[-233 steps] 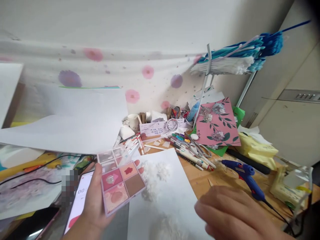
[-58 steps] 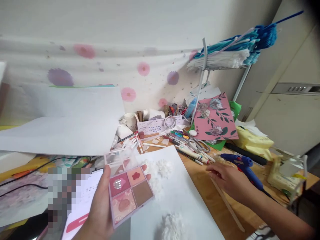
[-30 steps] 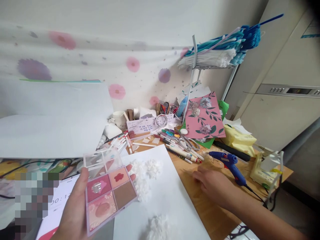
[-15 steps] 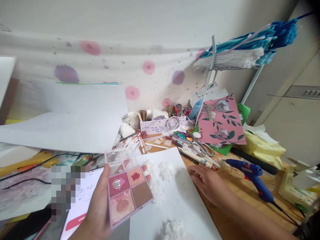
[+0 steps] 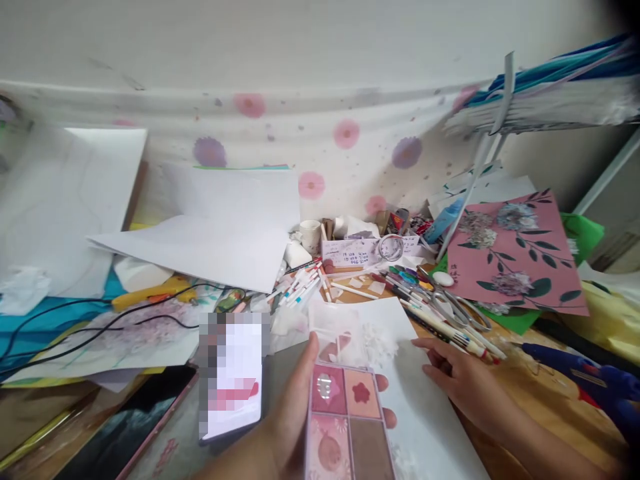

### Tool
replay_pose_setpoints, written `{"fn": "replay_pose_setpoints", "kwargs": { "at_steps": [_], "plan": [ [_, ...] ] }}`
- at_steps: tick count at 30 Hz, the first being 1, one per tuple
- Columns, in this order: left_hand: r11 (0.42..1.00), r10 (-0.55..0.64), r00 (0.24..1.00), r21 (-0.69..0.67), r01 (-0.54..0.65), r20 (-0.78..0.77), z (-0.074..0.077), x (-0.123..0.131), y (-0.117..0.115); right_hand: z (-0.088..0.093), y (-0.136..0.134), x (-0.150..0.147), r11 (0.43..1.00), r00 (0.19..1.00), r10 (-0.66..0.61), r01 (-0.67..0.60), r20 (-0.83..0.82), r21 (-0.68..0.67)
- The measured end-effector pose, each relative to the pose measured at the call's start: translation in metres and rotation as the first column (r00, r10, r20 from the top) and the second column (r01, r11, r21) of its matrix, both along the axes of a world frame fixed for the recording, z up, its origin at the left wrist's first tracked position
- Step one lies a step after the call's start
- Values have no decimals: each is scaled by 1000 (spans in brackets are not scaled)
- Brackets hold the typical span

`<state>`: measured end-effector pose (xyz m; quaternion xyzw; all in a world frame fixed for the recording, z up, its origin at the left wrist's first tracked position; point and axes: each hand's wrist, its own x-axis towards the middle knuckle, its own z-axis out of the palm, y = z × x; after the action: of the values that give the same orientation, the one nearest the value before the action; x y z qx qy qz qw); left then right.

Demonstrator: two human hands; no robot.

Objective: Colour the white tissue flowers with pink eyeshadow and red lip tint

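My left hand is closed around an opened makeup palette. Its clear lid is tipped back, and four-square pans of pink, peach and brown face up. Fingertips curl round the palette's right edge. My right hand hovers over or rests at the right edge of a white sheet of paper, fingers apart with nothing in them; whether it touches the sheet I cannot tell. White ruffled flower shapes lie on the sheet, partly hidden behind the palette.
A phone with a lit, blurred screen lies left. Pens, scissors and a blue glue gun lie to the right. A yellow glue gun with black cords is at far left. A pink flower card leans behind.
My view has swung left, so the scene sits further right. The palette is now lower in view and turned more upright. My right hand's fingers are more spread.
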<state>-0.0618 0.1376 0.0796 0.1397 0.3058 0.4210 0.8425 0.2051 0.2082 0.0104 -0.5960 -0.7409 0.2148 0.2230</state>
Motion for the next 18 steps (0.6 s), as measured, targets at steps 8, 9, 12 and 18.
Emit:
{"fn": "replay_pose_setpoints", "kwargs": {
  "at_steps": [8,9,12,18],
  "plan": [
    [999,-3,999,42,2,36,-4,-3,2,-8,3,6,998,998,-59,60,-7,31],
    [999,2,999,42,-3,32,-3,-3,2,-8,4,8,997,998,-67,68,-13,25],
    [999,17,1000,46,-18,19,-1,-4,1,-11,7,15,996,996,-84,84,-14,-18],
    [998,64,996,11,-65,58,0,-8,4,-14,5,18,997,996,-79,79,35,-3]
  ]
}}
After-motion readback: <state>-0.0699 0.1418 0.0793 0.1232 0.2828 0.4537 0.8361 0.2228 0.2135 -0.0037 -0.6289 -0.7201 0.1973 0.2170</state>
